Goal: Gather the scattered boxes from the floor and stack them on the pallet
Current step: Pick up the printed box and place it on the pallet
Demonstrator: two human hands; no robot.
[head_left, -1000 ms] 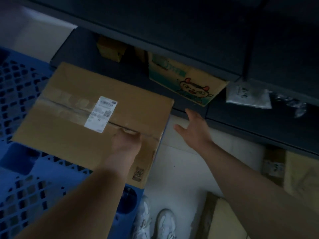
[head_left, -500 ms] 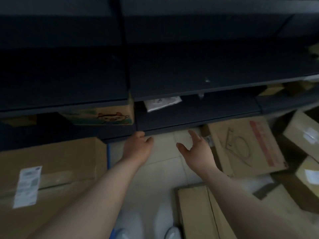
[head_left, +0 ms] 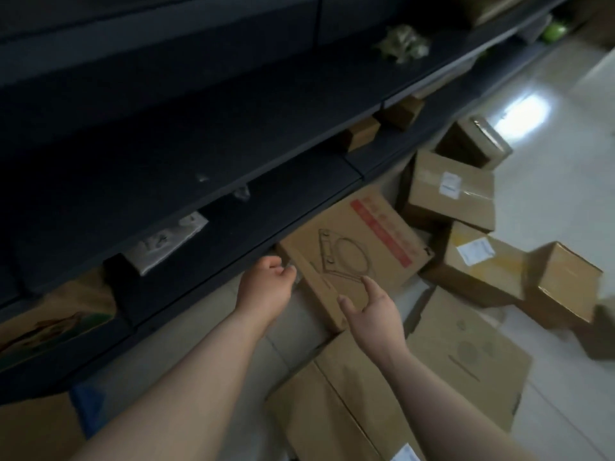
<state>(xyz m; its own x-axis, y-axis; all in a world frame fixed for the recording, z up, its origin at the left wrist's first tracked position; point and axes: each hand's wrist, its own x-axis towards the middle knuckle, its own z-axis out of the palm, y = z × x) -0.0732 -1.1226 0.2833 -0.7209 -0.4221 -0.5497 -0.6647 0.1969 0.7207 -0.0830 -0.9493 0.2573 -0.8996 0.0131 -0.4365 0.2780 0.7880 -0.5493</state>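
Head view, both our forearms (head_left: 186, 377) stretched forward, our left hand (head_left: 266, 286) loosely curled and holding nothing beside the low shelf (head_left: 233, 247), our right hand (head_left: 374, 314) spread wide over the near edge of the red-striped box (head_left: 366, 241), more boxes (head_left: 449, 191) scattered on the floor (head_left: 549, 207) far right.

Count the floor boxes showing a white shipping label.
3. A box near the shelving, farther back; the yellow-taped box just in front of it; the large box at the bottom edge, its label cut off. Other labels may be hidden.
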